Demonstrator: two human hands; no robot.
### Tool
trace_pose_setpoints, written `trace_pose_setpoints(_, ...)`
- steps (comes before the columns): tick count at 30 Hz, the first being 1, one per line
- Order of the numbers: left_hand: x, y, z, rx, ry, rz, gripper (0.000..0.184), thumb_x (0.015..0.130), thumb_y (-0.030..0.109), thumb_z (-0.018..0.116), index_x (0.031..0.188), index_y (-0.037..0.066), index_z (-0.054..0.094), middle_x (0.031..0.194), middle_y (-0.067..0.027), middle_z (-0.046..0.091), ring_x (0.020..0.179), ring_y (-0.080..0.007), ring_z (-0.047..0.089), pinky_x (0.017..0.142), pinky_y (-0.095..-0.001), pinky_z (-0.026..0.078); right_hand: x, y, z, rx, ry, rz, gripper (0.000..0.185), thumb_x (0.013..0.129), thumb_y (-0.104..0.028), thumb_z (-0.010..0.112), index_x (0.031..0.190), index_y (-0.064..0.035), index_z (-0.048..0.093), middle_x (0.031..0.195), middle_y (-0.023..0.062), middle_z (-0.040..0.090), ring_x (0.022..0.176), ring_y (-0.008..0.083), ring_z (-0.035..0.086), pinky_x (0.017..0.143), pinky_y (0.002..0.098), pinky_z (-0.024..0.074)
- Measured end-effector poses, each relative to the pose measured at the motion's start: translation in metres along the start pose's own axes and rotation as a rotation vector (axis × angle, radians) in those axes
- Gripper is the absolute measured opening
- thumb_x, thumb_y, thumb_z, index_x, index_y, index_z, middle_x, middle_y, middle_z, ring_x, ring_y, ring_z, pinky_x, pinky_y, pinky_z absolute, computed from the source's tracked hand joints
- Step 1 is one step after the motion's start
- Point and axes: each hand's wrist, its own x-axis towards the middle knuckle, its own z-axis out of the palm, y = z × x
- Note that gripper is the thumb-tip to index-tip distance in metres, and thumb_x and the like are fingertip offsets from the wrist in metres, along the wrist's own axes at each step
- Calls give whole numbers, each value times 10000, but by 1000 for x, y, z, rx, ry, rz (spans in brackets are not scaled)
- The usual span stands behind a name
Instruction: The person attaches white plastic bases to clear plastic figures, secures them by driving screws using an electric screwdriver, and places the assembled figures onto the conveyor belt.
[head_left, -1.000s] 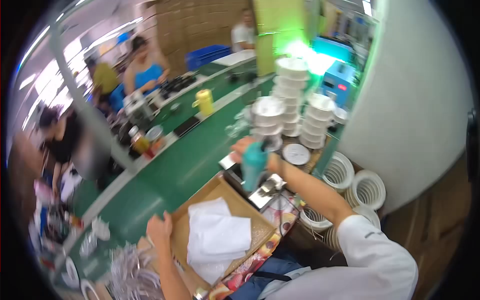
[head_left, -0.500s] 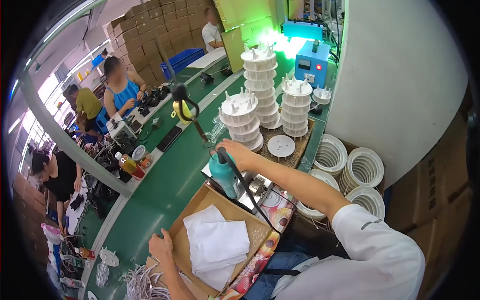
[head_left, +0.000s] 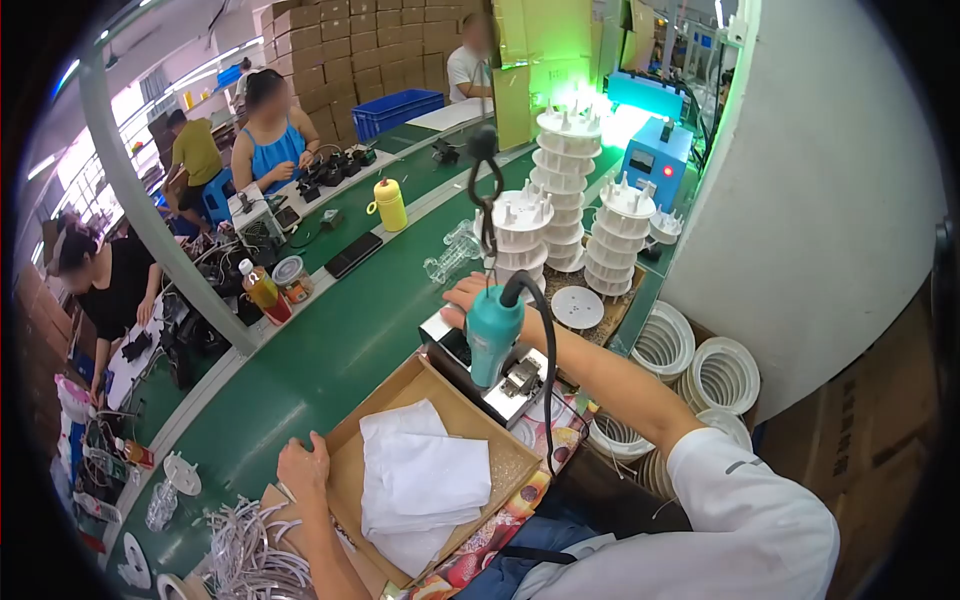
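Note:
My right hand point(head_left: 470, 298) is behind the hanging teal electric screwdriver point(head_left: 494, 335), next to a metal screw feeder point(head_left: 515, 385); most of its fingers are hidden, so its hold cannot be made out. My left hand point(head_left: 303, 465) rests at the left edge of a shallow cardboard tray point(head_left: 345, 455), thumb raised and the other fingers curled; nothing shows in it. White cloths point(head_left: 437, 475) lie in the tray. Beyond my right hand stand stacks of white discs with pegs point(head_left: 522, 215), and a single white disc point(head_left: 578, 307) lies flat beside them.
A bundle of white cables point(head_left: 255, 555) is at the lower left. White rings point(head_left: 665, 340) fill boxes at the right. Across the green bench point(head_left: 300, 385) are a black phone point(head_left: 354, 256), a yellow bottle point(head_left: 387, 205) and several people. A blue device point(head_left: 655, 160) stands at the back.
The view has shifted and sharpened. The screwdriver hangs more upright than half a second ago, with its cable now at its right. My right hand stays behind it; my left hand remains by the tray.

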Motion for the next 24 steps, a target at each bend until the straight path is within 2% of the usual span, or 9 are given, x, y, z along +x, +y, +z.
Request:
trace_pose_setpoints(2,1,1,1,-1,7,29,400,798,370,578,754,-24,630,770,-219,641,736,-391,624,687,-469,497,-2,7,4,-40,39,-84,328,891,-299,547,1009,-5,629,955,156,633,956,332,589,974,424,400)
trace_pose_setpoints(7,-2,-2,-1,-34,18,23,385,795,355,580,737,-24,611,748,-220,630,733,-391,618,680,-471,494,1,-6,-8,129,-116,145,329,911,-303,528,1036,-16,628,968,152,634,967,311,583,935,410,419)
trace_pose_setpoints(10,2,-2,-2,-44,31,50,369,788,346,585,739,-19,610,755,-224,629,739,-393,614,685,-470,491,2,-3,-5,389,2,78,324,912,-297,528,1032,-13,627,951,151,630,944,317,578,891,398,435)
trace_pose_setpoints(13,4,1,-4,-39,35,95,349,781,335,589,753,-12,616,776,-223,631,756,-392,608,705,-468,485,2,-8,-12,218,-10,-7,313,915,-288,525,1028,-14,628,937,150,627,925,315,575,862,394,443)
trace_pose_setpoints(15,9,10,-6,-56,39,92,339,778,328,591,765,-10,623,790,-220,634,766,-391,605,718,-466,480,8,-26,-33,-93,-92,-74,318,919,-287,517,1029,-10,627,937,150,626,935,311,575,862,392,446)
trace_pose_setpoints(16,13,17,-5,-116,61,107,332,776,320,593,796,-9,632,803,-213,637,782,-382,603,729,-464,475,10,-27,-31,-20,-136,61,336,920,-298,512,1032,-2,624,942,153,627,940,315,572,860,394,447)
trace_pose_setpoints(20,26,42,8,-298,102,119,326,767,296,602,874,-8,656,834,-186,647,811,-360,598,743,-451,466,12,-29,-33,-66,-154,-16,343,905,-293,516,1033,7,622,960,164,629,958,328,571,872,400,443)
trace_pose_setpoints(22,22,44,22,-292,109,125,295,765,272,613,853,-6,652,836,-193,649,812,-364,605,743,-443,472,12,-25,-29,12,-131,40,337,896,-283,519,1025,9,626,964,172,630,961,335,572,875,403,443)
trace_pose_setpoints(24,26,49,27,-285,117,135,265,763,249,623,833,-5,647,837,-199,651,813,-367,612,743,-436,479,13,-23,-34,-24,-123,-12,332,893,-278,522,1020,9,628,961,174,630,954,338,573,870,405,445)
